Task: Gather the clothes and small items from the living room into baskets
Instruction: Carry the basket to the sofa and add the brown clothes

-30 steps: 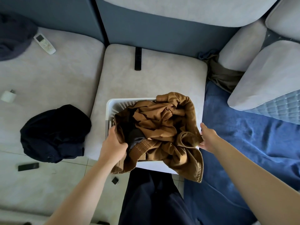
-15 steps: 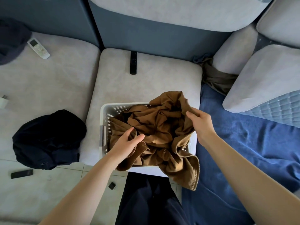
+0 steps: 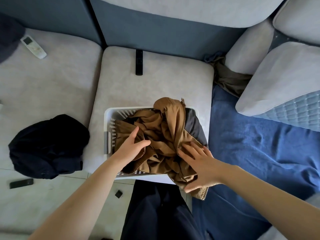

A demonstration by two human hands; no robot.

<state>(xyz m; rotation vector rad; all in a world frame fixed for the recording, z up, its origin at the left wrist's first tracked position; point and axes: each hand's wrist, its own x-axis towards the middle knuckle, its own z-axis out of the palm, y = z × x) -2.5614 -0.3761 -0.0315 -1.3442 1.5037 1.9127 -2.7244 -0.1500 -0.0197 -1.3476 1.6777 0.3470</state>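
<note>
Fingers spread flat on both hands, grasping nothing: left hand (image 3: 133, 149) pressing into the middle of the brown jacket (image 3: 162, 135), right hand (image 3: 199, 165) laid open over the jacket's near right corner. Heaped in the white perforated basket (image 3: 110, 122) on the sofa seat cushion (image 3: 155, 87), over a grey garment (image 3: 194, 125), with a zippered hem spilling past the near rim. Soft, light, floppy cloth by the look of it; likely to slump and slide back out unless tucked. Best taken at the hanging hem beside the zipper, bunched and folded inward. Waiting well apart: black garment (image 3: 48, 146), white remote (image 3: 33, 47), black remote (image 3: 139, 62), olive cloth (image 3: 228, 78).
</note>
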